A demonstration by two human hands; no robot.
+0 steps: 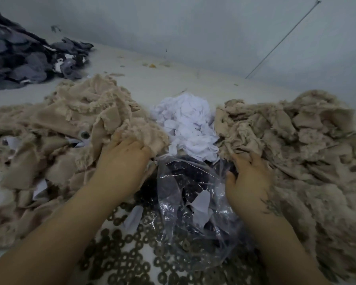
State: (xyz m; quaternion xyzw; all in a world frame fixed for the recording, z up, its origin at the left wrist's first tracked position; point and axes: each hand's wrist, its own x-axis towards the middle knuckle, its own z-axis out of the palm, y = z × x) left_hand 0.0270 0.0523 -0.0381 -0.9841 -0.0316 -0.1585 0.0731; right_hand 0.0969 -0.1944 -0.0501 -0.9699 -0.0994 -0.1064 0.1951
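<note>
The left hand (123, 155) clutched the left tan pile (60, 120). The right hand (249, 173) gripped the right tan pile (296, 130). Both piles lay beside the clear bag (193, 192), probably so scraps could go in.

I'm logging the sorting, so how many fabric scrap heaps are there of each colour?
Beige fabric scrap heaps: 2
White fabric scrap heap: 1
Dark grey fabric scrap heap: 1
Total: 4

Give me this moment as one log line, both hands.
left hand: grips left beige scraps | right hand: grips right beige scraps | between hands: clear bag, white scraps
</note>
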